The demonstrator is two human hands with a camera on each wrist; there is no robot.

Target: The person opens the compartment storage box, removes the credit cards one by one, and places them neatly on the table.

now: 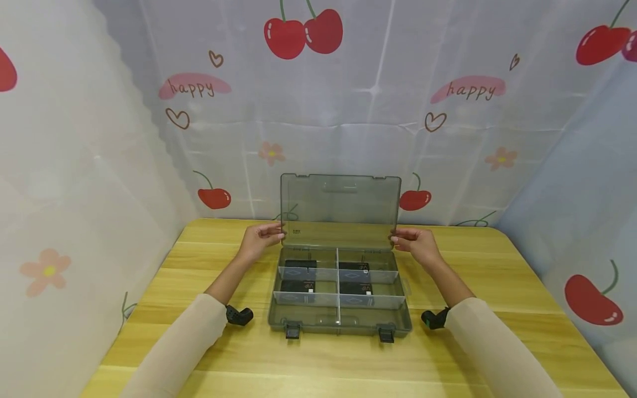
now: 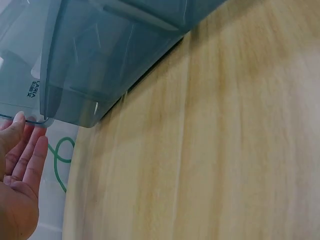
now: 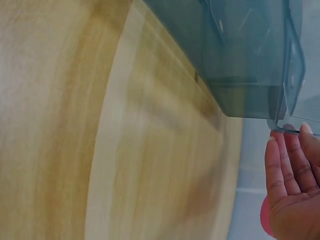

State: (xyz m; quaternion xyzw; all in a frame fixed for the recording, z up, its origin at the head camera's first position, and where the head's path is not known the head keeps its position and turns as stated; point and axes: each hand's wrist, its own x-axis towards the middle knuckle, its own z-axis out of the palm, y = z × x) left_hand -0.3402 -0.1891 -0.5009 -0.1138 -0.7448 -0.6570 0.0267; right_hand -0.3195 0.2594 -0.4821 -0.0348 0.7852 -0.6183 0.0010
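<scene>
A smoky-grey plastic compartment box (image 1: 340, 327) lies on the table with its see-through lid (image 1: 343, 207) raised upright at the back. My left hand (image 1: 259, 240) pinches the lid's left edge near the hinge, thumb in front and fingers behind; the left wrist view shows this grip too. At the opposite edge my right hand (image 1: 417, 243) pinches the lid the same way, as the right wrist view confirms. Black cards marked VIP, such as the front-left card (image 1: 297, 286) and front-right card (image 1: 355, 288), lie in the back and middle compartments on both sides.
White dividers (image 1: 308, 299) split the box into several compartments. Two black latches (image 1: 292, 330) hang unfastened at its front edge. The wooden table (image 1: 318, 367) ends at a cherry-print curtain (image 1: 343, 132) behind the lid. Black wrist devices (image 1: 240, 315) hang beside both sleeves.
</scene>
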